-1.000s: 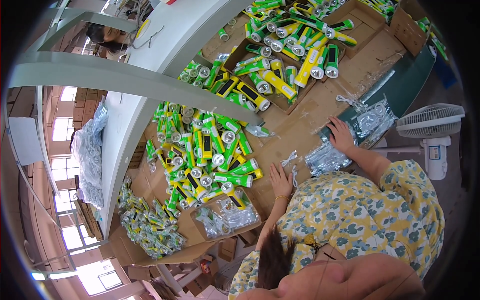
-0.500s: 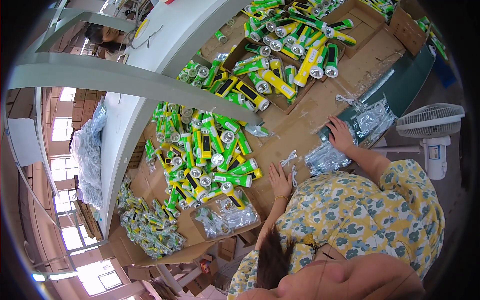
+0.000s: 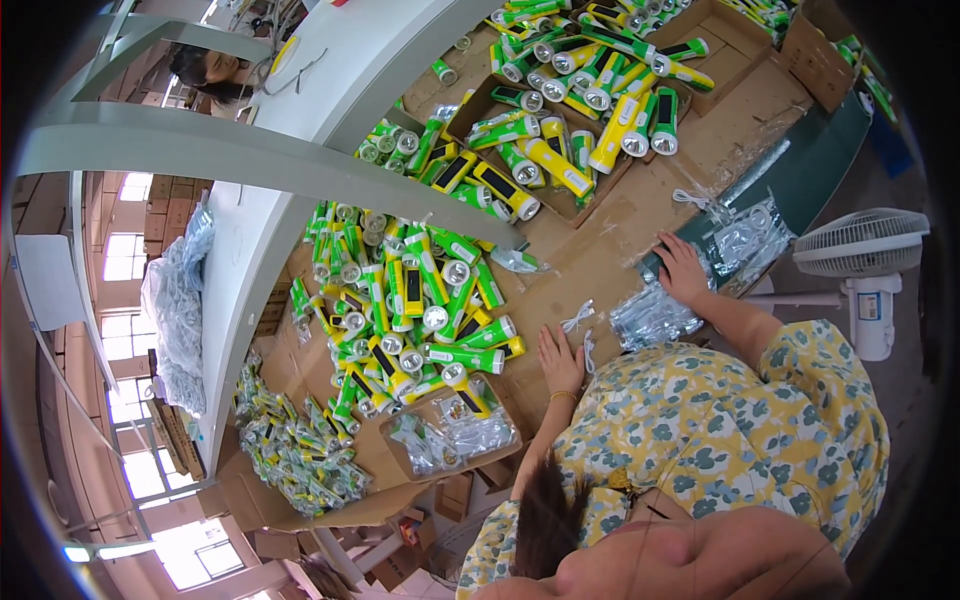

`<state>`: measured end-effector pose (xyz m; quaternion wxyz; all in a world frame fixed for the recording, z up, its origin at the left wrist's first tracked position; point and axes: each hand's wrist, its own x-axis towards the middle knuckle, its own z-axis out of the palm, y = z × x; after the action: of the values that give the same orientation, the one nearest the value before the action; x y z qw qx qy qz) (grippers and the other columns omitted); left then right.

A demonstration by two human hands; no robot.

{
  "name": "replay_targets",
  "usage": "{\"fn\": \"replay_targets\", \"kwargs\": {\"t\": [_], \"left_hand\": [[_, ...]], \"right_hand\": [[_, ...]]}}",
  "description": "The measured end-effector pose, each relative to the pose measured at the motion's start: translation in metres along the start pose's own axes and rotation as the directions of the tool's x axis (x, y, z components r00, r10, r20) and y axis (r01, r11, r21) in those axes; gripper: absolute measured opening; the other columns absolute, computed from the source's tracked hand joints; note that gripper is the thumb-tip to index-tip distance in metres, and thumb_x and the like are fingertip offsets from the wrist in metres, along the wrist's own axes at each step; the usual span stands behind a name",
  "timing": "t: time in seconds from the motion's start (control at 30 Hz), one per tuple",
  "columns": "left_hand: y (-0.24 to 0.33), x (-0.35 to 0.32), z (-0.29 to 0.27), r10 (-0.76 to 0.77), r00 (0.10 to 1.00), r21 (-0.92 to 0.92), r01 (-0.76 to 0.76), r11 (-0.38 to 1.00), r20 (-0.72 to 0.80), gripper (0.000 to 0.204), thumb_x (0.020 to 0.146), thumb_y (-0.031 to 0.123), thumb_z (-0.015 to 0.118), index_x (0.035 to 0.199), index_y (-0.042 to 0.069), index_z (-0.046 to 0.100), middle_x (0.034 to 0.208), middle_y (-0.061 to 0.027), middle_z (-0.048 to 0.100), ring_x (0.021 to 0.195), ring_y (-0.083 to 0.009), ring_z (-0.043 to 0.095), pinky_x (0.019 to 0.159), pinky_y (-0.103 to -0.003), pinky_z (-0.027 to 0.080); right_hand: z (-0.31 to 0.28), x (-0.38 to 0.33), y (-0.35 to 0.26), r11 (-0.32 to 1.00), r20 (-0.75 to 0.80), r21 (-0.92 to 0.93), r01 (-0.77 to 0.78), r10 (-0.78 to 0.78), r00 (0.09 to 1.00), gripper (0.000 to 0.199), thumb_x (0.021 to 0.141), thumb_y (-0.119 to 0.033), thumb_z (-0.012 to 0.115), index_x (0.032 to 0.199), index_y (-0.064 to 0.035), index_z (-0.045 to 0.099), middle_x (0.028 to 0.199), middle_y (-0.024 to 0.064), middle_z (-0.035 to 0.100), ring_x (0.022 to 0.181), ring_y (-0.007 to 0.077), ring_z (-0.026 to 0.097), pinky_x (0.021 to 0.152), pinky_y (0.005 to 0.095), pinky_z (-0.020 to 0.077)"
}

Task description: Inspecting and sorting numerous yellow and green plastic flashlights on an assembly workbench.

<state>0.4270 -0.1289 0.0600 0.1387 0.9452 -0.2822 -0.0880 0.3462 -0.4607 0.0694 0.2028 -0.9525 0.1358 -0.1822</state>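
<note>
We see the left hand (image 3: 559,360) lying flat, fingers spread, on the brown cardboard work surface (image 3: 600,250) at frame centre, beside a heap of green and yellow plastic flashlights (image 3: 410,310). The right hand (image 3: 683,268), right of centre, rests on a stack of clear plastic bags (image 3: 655,315). A white pedestal fan (image 3: 860,245) stands at far right.

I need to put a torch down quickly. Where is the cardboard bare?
Bare cardboard lies between the torch pile and the clear bags, ahead of the left hand. The box of torches is crowded.
</note>
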Motion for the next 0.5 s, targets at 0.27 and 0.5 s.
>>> {"fn": "replay_targets", "kwargs": {"t": [0.27,0.5], "left_hand": [[-0.0034,-0.0003,0.0014,0.001,1.000,0.018,0.000,1.000,-0.004,0.071,0.087,0.035,0.054,0.145,0.007,0.024,0.151,-0.0246,0.011,0.139,-0.0413,0.014,0.110,-0.052,0.016],[-0.0032,0.0000,0.0016,-0.003,1.000,0.027,0.003,1.000,0.000,0.071,0.087,0.036,0.055,0.145,0.007,0.024,0.151,-0.0246,0.011,0.138,-0.0412,0.014,0.110,-0.052,0.016]], "right_hand": [[0.0010,0.0011,-0.0005,1.000,0.003,-0.007,0.005,-0.005,1.000,0.044,0.074,-0.011,0.057,0.117,-0.0044,0.051,0.135,0.0163,0.042,0.128,0.0324,0.037,0.105,0.0455,0.0288],[0.0007,0.0012,-0.0007,1.000,0.009,0.000,0.005,-0.005,1.000,0.044,0.074,-0.011,0.057,0.117,-0.0042,0.051,0.135,0.0163,0.041,0.129,0.0324,0.037,0.105,0.0455,0.0289]]}}
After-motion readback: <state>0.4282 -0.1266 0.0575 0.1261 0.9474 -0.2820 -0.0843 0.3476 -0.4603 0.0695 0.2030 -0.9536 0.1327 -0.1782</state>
